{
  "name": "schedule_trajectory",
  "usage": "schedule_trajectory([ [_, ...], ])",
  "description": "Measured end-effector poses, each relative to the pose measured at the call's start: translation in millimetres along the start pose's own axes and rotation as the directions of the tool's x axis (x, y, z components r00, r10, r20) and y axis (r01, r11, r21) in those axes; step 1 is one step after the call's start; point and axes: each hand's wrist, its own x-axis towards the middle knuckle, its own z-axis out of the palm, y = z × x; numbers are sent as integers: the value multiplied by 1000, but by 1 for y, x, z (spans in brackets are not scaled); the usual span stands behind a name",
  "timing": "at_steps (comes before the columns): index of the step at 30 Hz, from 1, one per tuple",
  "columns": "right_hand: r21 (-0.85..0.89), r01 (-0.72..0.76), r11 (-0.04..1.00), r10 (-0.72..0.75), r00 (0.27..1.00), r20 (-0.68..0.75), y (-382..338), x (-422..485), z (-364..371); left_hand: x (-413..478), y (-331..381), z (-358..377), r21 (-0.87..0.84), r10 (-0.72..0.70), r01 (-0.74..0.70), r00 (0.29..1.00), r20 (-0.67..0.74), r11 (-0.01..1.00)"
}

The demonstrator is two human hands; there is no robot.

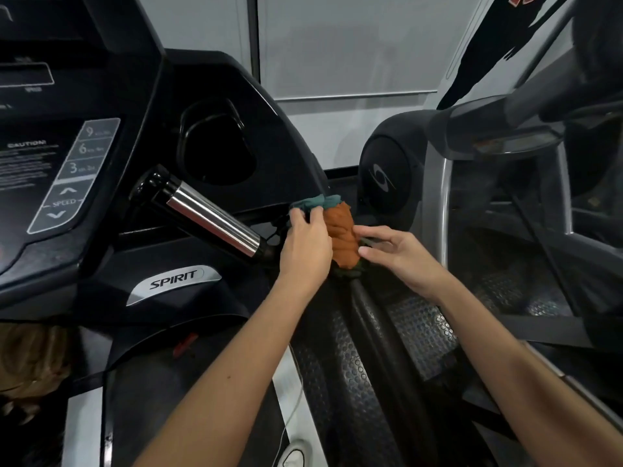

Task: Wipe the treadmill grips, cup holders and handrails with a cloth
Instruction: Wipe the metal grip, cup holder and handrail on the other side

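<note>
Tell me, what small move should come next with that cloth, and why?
Probably slide the cloth down the black handrail toward the person. It sits bunched round the rail's top end; the left hand grips it, and the right hand lies open beside it. The whole rail below is bare of cloth.

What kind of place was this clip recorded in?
Probably a gym: a Spirit treadmill console with speed keys, its cup holder, and a second exercise machine close beside it. The left hand grips a cloth on the handrail.
</note>
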Motion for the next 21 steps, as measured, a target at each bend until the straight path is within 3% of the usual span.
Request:
schedule_trajectory([
  [3,-45,67,997,-69,997,-30,-1,7,7,5,0,-3,19,-1,0,999,33,1000],
  [9,123,72,990,-73,997,4,14,-9,2,-49,-23,4,-202,-15,53,983,185,978],
  [11,118,75,990,-75,997,-1,14,-10,4,-54,-23,4,-246,45,-8,988,145,969],
  [13,144,92,985,-88,996,-31,12,-8,6,-43,-18,1,-243,100,-66,987,129,968],
  [17,243,135,961,-111,987,-114,4,-3,12,-5,-9,-1,-179,98,-53,964,249,982],
  [21,298,143,944,-70,968,-240,0,5,11,13,-9,-2,-156,47,-21,985,165,988],
])
